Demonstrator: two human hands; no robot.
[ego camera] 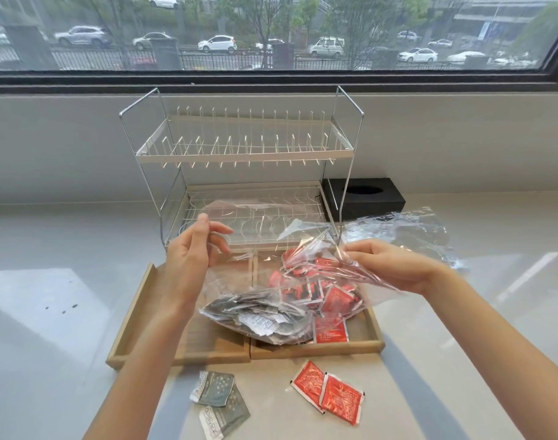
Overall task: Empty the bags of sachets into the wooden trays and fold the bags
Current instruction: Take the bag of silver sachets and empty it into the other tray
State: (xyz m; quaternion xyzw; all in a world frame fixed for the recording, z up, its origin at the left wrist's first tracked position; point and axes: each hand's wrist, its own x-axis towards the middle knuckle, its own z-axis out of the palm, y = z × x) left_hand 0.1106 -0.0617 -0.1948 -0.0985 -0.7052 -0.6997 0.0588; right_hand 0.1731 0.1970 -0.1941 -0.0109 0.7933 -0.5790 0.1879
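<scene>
White counter (65, 312) under window: both hands pinch clear bag (239, 300) of grey sachets (252, 315) open above wooden trays (334, 346). Left hand (188, 258) and right hand (395, 268) spread its mouth, likely for tipping out.

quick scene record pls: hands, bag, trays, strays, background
left hand: pinching edge of clear plastic bag
right hand: gripping bag's other edge
bag contents: grey sachets, still inside
right wooden tray: red sachets
left wooden tray: no loose sachets visible
strays on counter: two grey, two red
behind: empty dish rack, black box, crumpled empty bag
</scene>
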